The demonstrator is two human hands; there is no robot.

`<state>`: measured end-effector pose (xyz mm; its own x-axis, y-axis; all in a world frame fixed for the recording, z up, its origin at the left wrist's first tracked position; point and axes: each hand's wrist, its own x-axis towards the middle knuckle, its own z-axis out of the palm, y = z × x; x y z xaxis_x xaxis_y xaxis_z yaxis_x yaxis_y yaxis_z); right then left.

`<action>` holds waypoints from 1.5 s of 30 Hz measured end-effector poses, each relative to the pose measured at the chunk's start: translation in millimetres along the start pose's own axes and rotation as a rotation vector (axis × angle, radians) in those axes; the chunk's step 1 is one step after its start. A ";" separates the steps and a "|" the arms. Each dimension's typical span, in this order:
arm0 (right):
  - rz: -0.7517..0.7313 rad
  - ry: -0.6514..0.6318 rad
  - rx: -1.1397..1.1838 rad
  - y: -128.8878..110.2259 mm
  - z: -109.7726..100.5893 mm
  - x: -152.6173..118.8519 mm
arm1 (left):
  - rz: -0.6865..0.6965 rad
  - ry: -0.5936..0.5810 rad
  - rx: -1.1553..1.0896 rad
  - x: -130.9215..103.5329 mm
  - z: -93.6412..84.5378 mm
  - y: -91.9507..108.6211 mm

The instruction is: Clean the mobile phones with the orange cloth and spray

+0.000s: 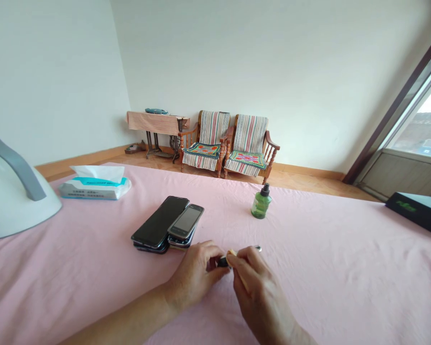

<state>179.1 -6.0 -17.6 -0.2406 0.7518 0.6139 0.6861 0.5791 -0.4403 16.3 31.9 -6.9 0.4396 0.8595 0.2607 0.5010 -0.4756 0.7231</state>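
My left hand [199,268] is closed, its thumb and fingers gripping a small black object [222,261] whose kind is mostly hidden. My right hand [255,280] pinches a bit of pale yellow material, perhaps cloth [231,254], against that object. Beyond the right knuckles a small shiny tip [257,248] pokes out; what it belongs to is covered. Left of the hands lies a stack of phones with a large black smartphone [161,220] on top. Beside it, a smaller stack carries a grey phone [187,220].
A pink cloth [326,268] covers the table. On it are a green spray bottle [261,203], a tissue pack [93,187], a white kettle [17,191] at left and a black box [416,211] at right. Two wooden armchairs [249,143] stand by the wall.
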 end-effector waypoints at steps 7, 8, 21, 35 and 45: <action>0.039 0.006 -0.032 -0.5 -0.4 -0.6 | -0.009 0.002 0.025 0.4 0.6 -2.0; 0.030 -0.008 -0.014 -0.3 -0.4 -0.8 | -0.011 -0.002 0.019 0.5 0.6 -2.1; 0.037 -0.053 0.021 -0.8 -1.0 1.8 | -0.019 -0.014 -0.016 1.0 0.9 -1.5; 0.083 -0.009 0.056 -3.0 -4.5 5.2 | -0.013 -0.017 0.011 1.1 0.4 -0.9; 0.063 -0.016 0.055 -5.5 -1.0 4.0 | 0.012 -0.027 0.001 0.5 1.1 -0.3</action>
<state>175.0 -6.5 -12.1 -0.2089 0.7921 0.5735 0.6617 0.5463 -0.5135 17.1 32.3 -7.7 0.4657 0.8482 0.2522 0.4960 -0.4862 0.7195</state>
